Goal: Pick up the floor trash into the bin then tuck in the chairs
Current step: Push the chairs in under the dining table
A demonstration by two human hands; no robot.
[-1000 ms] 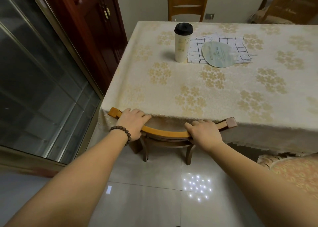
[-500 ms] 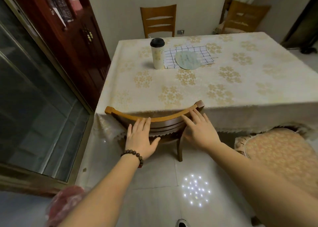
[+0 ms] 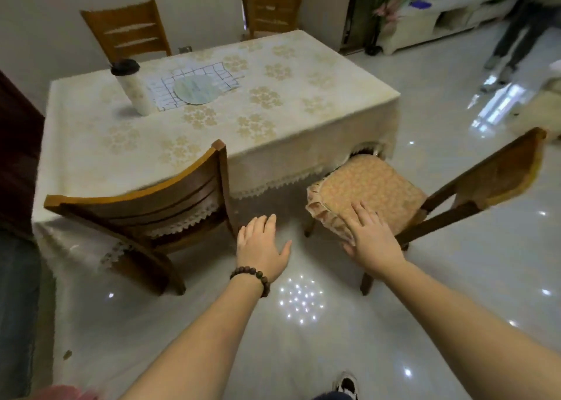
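Cushioned chair to be tucked next: backrest to be gripped, pushed straight under table. Left hand, right hand spread, nothing held.

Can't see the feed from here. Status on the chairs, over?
Left hand and right hand open, empty. Left chair tucked under the table. Cushioned chair out, angled away, right hand over its seat. Nothing blocking it.

You won't find any readable text here: the print on the round fan and the cup is too blurred.
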